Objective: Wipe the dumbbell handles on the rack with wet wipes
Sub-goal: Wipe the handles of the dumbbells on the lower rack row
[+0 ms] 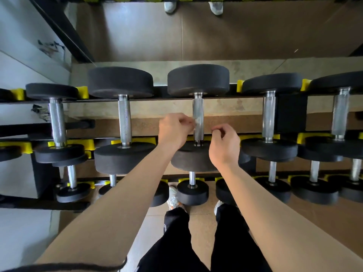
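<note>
**A:** Item in hand?

**B:** Small white wet wipe (197,121), pinched by your left hand (173,130) against the left side of the knurled silver steel handle (198,108) of the centre dumbbell, about mid-length.

**A:** Other hand?

**B:** Your right hand (224,143) is just right of that handle and lower. Its fingers are curled, thumb to forefinger. Whether it holds a corner of the wipe, I cannot tell.

**A:** Method?

**B:** Advised: wrap the wipe around the handle rather than dabbing one side. Run it end to end between the black round rubber heads (198,79). Twist as you go so the far side of the knurling is covered.

**A:** Surface and room?

**B:** Black steel rack with yellow plastic cradles (82,92): one tier level with the handle, more below it. Tan floor (200,222) beneath the handle. Pale grey wall (17,36) far to its left. More dumbbells flank it on both sides.
</note>
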A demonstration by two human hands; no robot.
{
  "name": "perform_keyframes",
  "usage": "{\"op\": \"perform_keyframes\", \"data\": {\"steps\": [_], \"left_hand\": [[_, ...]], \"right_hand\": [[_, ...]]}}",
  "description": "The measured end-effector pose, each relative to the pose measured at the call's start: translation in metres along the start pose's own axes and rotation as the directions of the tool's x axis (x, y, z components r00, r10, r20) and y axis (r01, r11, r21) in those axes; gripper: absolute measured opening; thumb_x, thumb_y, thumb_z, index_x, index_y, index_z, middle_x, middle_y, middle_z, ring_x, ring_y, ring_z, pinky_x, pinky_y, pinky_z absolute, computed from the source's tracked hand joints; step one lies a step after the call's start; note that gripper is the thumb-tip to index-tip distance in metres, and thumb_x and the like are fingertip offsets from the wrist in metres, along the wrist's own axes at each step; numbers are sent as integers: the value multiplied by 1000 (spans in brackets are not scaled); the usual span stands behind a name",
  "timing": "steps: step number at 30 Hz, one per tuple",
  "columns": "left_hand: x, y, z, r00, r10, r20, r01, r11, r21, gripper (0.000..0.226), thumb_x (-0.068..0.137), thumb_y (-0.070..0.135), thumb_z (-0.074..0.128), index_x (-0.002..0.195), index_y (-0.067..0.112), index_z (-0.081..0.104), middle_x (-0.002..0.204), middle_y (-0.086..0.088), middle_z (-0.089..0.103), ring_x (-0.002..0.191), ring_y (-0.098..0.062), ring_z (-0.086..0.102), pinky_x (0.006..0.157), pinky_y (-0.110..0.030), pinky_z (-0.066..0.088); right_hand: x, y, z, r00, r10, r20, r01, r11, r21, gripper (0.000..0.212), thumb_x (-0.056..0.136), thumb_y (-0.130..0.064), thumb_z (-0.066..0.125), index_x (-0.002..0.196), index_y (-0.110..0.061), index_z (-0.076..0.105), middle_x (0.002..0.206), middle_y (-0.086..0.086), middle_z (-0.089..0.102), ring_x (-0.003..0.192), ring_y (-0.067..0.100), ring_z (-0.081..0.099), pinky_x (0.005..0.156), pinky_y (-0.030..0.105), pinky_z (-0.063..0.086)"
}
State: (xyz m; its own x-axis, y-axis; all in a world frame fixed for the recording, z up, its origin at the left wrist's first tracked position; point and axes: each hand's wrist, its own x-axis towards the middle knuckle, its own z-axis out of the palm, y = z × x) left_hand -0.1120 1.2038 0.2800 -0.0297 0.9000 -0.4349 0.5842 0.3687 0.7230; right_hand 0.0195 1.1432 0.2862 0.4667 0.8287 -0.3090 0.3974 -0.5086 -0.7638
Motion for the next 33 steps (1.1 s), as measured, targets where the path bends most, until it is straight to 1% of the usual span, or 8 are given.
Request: {"op": "perform_keyframes", "data": {"steps": [3, 6, 9, 16, 21, 27, 29, 33], "left_hand": [[-1, -12, -5, 994, 39, 102, -49, 994, 100, 7, 89, 27, 76, 96, 25, 78, 90, 12, 72, 85, 2, 63, 75, -17, 47], [9, 1, -7, 998, 57, 9, -57, 998, -3, 10, 91, 26, 74, 99, 22, 79, 89, 14, 70, 84, 5, 61, 74, -12, 45], [14, 12, 0, 996, 67, -56, -67, 998, -5, 12, 91, 31, 75, 98, 22, 79, 85, 17, 68, 79, 6, 59, 65, -6, 37], [-6, -2, 10, 998, 2, -67, -6, 998, -60, 8, 88, 30, 77, 92, 22, 75, 83, 15, 68, 78, 0, 63, 66, -12, 45], [-3, -11, 1, 998, 8, 68, -13, 997, 78, 9, 86, 28, 80, 85, 21, 75, 83, 10, 70, 81, -3, 65, 75, -22, 55], [1, 15, 6, 990, 5, -139, -10, 999, -32, 5, 88, 28, 78, 84, 25, 75, 82, 14, 69, 80, -1, 64, 70, -15, 47], [-7, 12, 8, 993, 58, -99, -52, 997, 64, 4, 89, 25, 76, 87, 22, 76, 85, 12, 70, 81, -2, 64, 72, -17, 50], [-18, 3, 0, 981, 114, 154, -159, 934, 320, 11, 89, 29, 76, 83, 20, 79, 89, 3, 74, 80, -9, 66, 76, -28, 56]], "right_hand": [[1, 0, 0, 1000, 9, -12, -9, 1000, 15, 22, 98, -10, 46, 87, -20, 63, 86, -8, 62, 82, 4, 59, 68, 11, 41], [0, -1, 0, 1000, 15, -13, -14, 1000, 20, 22, 98, -11, 46, 87, -20, 64, 87, -7, 63, 82, 4, 59, 67, 8, 39], [0, -1, 0, 999, 26, -19, -26, 999, 22, 22, 98, -11, 46, 88, -20, 64, 88, -7, 63, 83, 4, 59, 67, 9, 39], [1, 2, 2, 998, 45, -43, -44, 999, 15, 20, 99, -15, 47, 90, -17, 65, 89, -1, 65, 80, 9, 61, 65, 15, 42], [2, 2, 2, 999, 47, -15, -47, 999, 9, 21, 99, -15, 46, 88, -18, 64, 88, -2, 64, 78, 6, 59, 62, 12, 40], [4, 7, 4, 1000, 28, -4, -28, 999, 16, 22, 98, -17, 48, 80, -20, 61, 80, -3, 63, 74, 10, 61, 65, 20, 47], [4, 7, 4, 1000, 20, 5, -20, 1000, 23, 26, 98, -17, 48, 75, -22, 58, 77, -2, 62, 71, 13, 61, 64, 24, 50], [4, 8, 2, 1000, 23, 19, -23, 1000, 11, 25, 98, -18, 47, 77, -19, 60, 77, -2, 62, 72, 14, 60, 67, 29, 53]]}}
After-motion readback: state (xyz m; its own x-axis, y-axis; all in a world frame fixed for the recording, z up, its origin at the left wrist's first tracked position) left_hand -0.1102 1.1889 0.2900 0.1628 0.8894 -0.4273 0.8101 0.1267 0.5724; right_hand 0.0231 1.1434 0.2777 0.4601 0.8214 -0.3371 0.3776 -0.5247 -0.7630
